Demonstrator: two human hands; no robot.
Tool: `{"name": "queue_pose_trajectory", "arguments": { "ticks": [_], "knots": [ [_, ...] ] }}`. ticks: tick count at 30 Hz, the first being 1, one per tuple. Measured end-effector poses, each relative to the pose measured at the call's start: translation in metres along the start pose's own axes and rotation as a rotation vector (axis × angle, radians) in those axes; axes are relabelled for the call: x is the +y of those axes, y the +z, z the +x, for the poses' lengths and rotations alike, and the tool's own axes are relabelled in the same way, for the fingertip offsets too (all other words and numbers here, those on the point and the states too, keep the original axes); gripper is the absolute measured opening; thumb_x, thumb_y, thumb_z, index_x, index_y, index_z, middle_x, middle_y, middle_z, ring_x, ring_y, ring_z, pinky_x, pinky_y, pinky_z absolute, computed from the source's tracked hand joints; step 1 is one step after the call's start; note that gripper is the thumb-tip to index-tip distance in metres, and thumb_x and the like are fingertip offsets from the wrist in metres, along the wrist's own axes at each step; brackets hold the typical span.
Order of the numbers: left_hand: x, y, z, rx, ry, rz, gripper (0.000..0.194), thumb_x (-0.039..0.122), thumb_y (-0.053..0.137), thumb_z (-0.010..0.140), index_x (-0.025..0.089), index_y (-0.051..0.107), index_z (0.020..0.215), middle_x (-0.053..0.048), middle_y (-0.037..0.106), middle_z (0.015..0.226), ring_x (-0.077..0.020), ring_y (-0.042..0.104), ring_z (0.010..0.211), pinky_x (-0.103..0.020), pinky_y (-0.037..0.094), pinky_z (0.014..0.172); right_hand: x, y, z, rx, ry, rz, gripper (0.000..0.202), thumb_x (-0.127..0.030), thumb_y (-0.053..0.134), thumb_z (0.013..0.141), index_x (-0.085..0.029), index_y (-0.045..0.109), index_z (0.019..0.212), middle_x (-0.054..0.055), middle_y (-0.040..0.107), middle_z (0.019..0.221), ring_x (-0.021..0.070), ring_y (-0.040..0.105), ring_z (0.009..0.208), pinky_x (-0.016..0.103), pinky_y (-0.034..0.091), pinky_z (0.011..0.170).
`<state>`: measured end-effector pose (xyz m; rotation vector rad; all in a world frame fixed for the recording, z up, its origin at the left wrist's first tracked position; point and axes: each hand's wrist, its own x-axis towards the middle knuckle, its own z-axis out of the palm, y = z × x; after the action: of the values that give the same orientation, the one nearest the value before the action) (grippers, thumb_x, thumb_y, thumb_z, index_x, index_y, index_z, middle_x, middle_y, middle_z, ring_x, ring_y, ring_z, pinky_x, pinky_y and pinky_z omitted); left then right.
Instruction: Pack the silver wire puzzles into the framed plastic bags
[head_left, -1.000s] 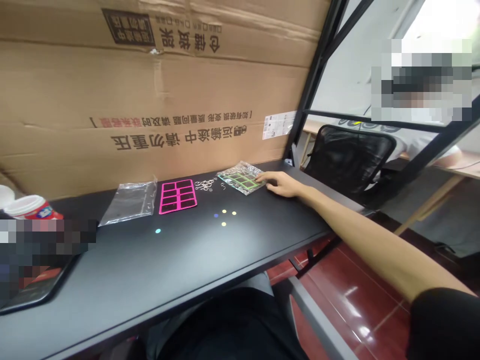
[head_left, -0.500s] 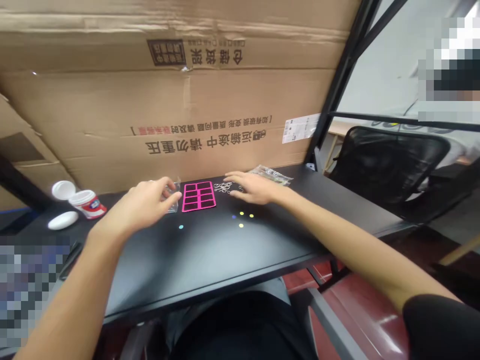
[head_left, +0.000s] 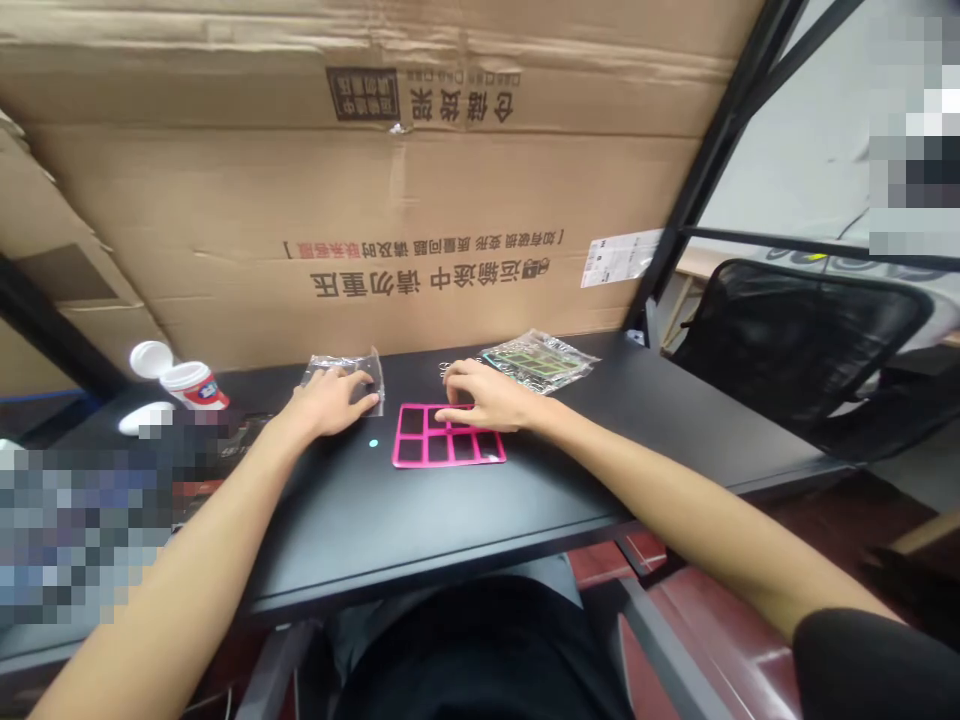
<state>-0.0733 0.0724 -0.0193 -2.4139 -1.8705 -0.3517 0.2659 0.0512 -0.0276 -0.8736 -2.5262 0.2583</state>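
My left hand (head_left: 330, 400) rests over a clear plastic bag (head_left: 373, 385) near the cardboard, its fingers apart. Just right of it lies a pink-framed sheet (head_left: 450, 460) with several black panes, flat on the black table. Over the sheet's upper right part is my right hand (head_left: 489, 395), thumb and bent fingers separated by a gap. Its thumb tip is at the sheet; whether it touches cannot be made out. Small metal pieces (head_left: 445, 370) show partly behind my right fingers. One small turquoise dot (head_left: 373, 443) lies between the bag and the sheet.
A clear packet with green-framed contents (head_left: 547, 362) lies at the back right. On the left stand a white tub with a red label (head_left: 193, 385) and a white oval object (head_left: 144, 418). Upright cardboard (head_left: 420, 200) closes the back; a black chair (head_left: 802, 325) is at right.
The pink-framed sheet has turned sideways and come nearer and rightward. The yellow and blue dots no longer show. My left hand has gone onto the plastic bag; my right is at the sheet.
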Motion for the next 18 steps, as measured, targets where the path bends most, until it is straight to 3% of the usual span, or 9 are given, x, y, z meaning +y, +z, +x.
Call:
{"name": "queue_pose_trajectory", "arguments": {
  "ticks": [3, 5, 8, 11, 15, 18],
  "knots": [
    [0.007, -0.001, 0.0, -0.032, 0.037, 0.053, 0.039, 0.057, 0.056, 0.103, 0.028, 0.077, 0.118, -0.011, 0.076, 0.121, -0.0337, 0.068, 0.118, -0.046, 0.052, 0.102, -0.003, -0.004, -0.002, -0.078, 0.128, -0.022, 0.08, -0.079, 0.08, 0.084, -0.017, 0.073, 0.133, 0.02, 0.07, 0.137, 0.0413, 0.064, 0.129, 0.057, 0.055, 0.108],
    [0.01, -0.002, 0.0, -0.035, 0.051, 0.078, 0.032, 0.049, 0.055, 0.104, 0.026, 0.074, 0.115, -0.011, 0.077, 0.122, -0.0326, 0.069, 0.117, -0.043, 0.053, 0.101, -0.004, -0.006, -0.002, -0.154, 0.135, 0.001, 0.094, -0.081, 0.086, 0.076, -0.016, 0.07, 0.142, 0.02, 0.071, 0.138, 0.0407, 0.065, 0.131, 0.052, 0.056, 0.107],
    [0.011, -0.001, 0.0, -0.016, 0.023, 0.106, 0.036, 0.048, 0.059, 0.102, 0.022, 0.067, 0.125, -0.014, 0.076, 0.128, -0.0346, 0.07, 0.12, -0.043, 0.054, 0.101, -0.005, -0.013, 0.0, -0.276, 0.148, 0.078, 0.084, -0.073, 0.089, 0.077, -0.02, 0.072, 0.14, 0.01, 0.08, 0.115, 0.0298, 0.075, 0.103, 0.039, 0.058, 0.088],
    [0.008, 0.001, 0.001, 0.008, -0.053, 0.127, 0.048, 0.048, 0.062, 0.1, 0.018, 0.06, 0.137, -0.017, 0.077, 0.123, -0.0361, 0.073, 0.117, -0.044, 0.056, 0.098, -0.004, -0.021, 0.001, -0.368, 0.193, 0.146, 0.066, -0.064, 0.089, 0.079, -0.021, 0.076, 0.127, 0.003, 0.079, 0.095, 0.0215, 0.072, 0.081, 0.032, 0.052, 0.071],
    [0.006, 0.001, 0.002, 0.003, -0.12, 0.145, 0.029, 0.04, 0.066, 0.095, 0.022, 0.068, 0.117, -0.014, 0.08, 0.111, -0.0354, 0.076, 0.107, -0.042, 0.058, 0.093, 0.0, -0.029, -0.001, -0.385, 0.243, 0.228, 0.056, -0.056, 0.095, 0.071, -0.019, 0.079, 0.11, 0.006, 0.079, 0.107, 0.0202, 0.07, 0.088, 0.029, 0.052, 0.073],
    [0.013, -0.001, -0.001, -0.003, -0.101, 0.15, 0.014, 0.032, 0.064, 0.092, 0.025, 0.07, 0.103, -0.01, 0.08, 0.101, -0.0337, 0.078, 0.097, -0.04, 0.058, 0.087, 0.004, -0.034, -0.003, -0.515, 0.269, 0.381, 0.06, -0.051, 0.093, 0.074, -0.017, 0.075, 0.121, 0.004, 0.081, 0.098, 0.0167, 0.067, 0.074, 0.027, 0.05, 0.065]
  ]
}}
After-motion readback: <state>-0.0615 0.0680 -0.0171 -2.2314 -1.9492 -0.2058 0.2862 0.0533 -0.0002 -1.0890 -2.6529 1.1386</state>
